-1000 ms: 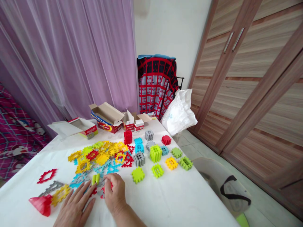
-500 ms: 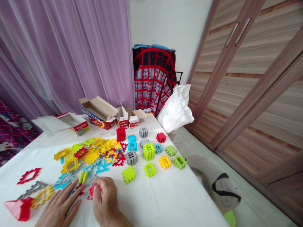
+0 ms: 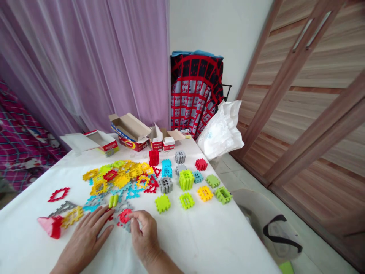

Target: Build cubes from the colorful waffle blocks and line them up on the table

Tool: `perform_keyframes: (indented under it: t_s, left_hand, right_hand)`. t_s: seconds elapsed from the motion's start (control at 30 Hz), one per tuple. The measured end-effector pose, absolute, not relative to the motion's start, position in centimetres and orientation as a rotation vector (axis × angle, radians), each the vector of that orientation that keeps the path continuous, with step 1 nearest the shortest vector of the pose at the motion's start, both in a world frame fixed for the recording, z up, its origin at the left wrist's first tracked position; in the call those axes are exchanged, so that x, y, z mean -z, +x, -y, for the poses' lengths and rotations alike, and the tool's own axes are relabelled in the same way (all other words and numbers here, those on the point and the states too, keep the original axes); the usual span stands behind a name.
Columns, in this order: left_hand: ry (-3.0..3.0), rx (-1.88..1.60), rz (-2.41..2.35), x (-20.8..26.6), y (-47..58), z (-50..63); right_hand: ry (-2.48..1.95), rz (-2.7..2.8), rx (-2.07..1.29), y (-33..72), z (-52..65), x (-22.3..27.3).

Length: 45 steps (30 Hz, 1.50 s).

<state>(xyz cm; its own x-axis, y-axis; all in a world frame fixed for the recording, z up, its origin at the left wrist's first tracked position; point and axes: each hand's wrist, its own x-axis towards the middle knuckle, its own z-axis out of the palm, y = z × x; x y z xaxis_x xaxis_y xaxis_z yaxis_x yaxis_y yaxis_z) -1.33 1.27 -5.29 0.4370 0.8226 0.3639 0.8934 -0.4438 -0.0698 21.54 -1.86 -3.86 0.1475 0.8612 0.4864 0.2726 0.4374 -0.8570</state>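
Observation:
My left hand [image 3: 87,238] lies flat with its fingers stretched out at the near edge of the pile, partly over a dark red piece [image 3: 109,215]. Beside it, my right hand [image 3: 146,234] pinches the edge of a red toothed building tile [image 3: 124,215] between thumb and finger, over grey tiles [image 3: 127,225]. Two lime green rods [image 3: 113,201] lie just beyond my left fingertips. The mixed pile of yellow tiles [image 3: 122,180], blue tiles [image 3: 134,191] and others spreads behind both hands.
Sorted stacks stand to the right, among them a lime green one [image 3: 186,180], a grey one [image 3: 165,185] and a red one [image 3: 201,164]. Opened cardboard boxes [image 3: 132,127] line the back. A pink-red piece [image 3: 51,227] lies at left, and a bin [image 3: 268,224] stands beyond the right edge.
The view has turned left, so everything sits farther right in the picture. The red tile at my right fingertips shows more fully now. My left hand stays flat.

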Motion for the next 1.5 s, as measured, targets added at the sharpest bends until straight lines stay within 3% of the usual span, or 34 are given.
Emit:
perform_keyframes:
  t_s: [0.37,0.83,1.13,1.5]
  left_hand:
    - [-2.359,0.441,1.837,2.7,2.8,-0.2]
    - [-2.403,0.737,1.859,1.1,2.5,-0.7]
    - [-2.501,0.108,1.987,-3.4,6.6,-6.1]
    - [-2.289,-0.006,2.167,-3.2,6.8,-8.8]
  right_hand:
    - [-1.104,1.494,-0.663,21.8,2.1,3.2]
    - [-1.203,1.503,-0.643,21.2,-0.3,3.6]
    - [-1.131,1.444,-0.716,21.7,1.1,3.7]
    - [-1.111,1.491,-0.739,21.5,1.4,3.7]
